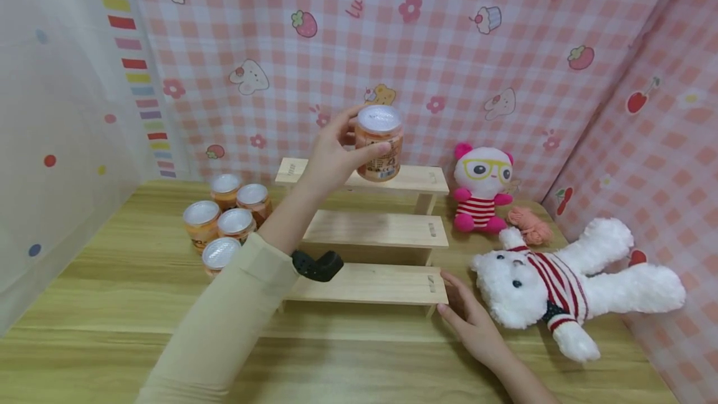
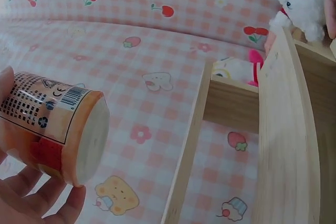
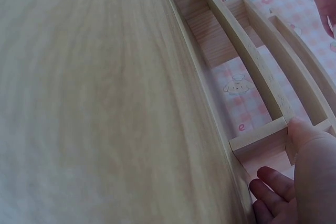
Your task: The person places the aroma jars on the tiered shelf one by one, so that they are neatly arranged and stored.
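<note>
My left hand grips a clear jar with an orange printed label and a silvery-white lid. The jar is upright, raised just above the top board of a three-step wooden shelf. In the left wrist view, fingers wrap the jar and its pale base shows, apart from the wood. Down at the lowest board, my right hand holds the right end between thumb and fingers. The right wrist view shows that thumb against the board's corner.
Several similar jars stand grouped left of the shelf on the wood-grain table. To the right sit a pink panda toy, a bundle of pink yarn and a white plush bear lying down. Checked cloth hangs behind.
</note>
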The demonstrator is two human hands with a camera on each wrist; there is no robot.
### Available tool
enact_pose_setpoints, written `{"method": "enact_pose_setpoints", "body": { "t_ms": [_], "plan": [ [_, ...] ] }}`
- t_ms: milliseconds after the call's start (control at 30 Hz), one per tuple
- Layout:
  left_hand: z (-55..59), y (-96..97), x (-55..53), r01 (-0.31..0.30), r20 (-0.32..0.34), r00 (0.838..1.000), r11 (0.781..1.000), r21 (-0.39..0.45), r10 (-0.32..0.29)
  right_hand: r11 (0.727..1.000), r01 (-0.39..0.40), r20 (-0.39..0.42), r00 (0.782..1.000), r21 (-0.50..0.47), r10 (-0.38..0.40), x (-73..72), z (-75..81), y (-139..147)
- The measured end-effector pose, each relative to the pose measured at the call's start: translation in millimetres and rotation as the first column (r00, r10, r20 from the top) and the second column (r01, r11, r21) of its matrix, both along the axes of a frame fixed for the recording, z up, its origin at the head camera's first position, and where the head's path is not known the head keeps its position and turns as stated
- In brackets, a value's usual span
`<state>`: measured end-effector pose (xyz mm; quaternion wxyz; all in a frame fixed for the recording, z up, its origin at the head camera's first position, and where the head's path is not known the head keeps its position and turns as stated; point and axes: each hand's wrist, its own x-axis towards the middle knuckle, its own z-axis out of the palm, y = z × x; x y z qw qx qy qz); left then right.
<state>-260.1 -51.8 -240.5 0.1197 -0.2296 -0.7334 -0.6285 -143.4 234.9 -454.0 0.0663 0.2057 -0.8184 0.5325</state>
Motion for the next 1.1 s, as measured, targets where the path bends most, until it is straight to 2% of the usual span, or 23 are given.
{"method": "enact_pose_setpoints", "body": {
  "t_ms": [467, 833, 1100],
  "plan": [
    [-14.4, 29.5, -23.6, -0.01, 0.055, 0.998, 1.0, 0.021, 0.009, 1.0, -0.005, -0.004, 1.0, -0.006, 0.005, 0.1, 0.7, -0.6],
    [-25.7, 39.5, -32.5, -0.062, 0.115, 0.992, 0.998, 0.019, 0.059, 1.0, -0.002, 0.009, 1.0, -0.011, 0.002, -0.3, -0.5, 0.0],
    [-32.8, 43.3, -37.4, -0.068, 0.126, 0.99, 0.998, 0.02, 0.065, 1.0, -0.002, 0.006, 1.0, -0.01, 0.003, -0.2, 0.4, -0.6]
  ]
}}
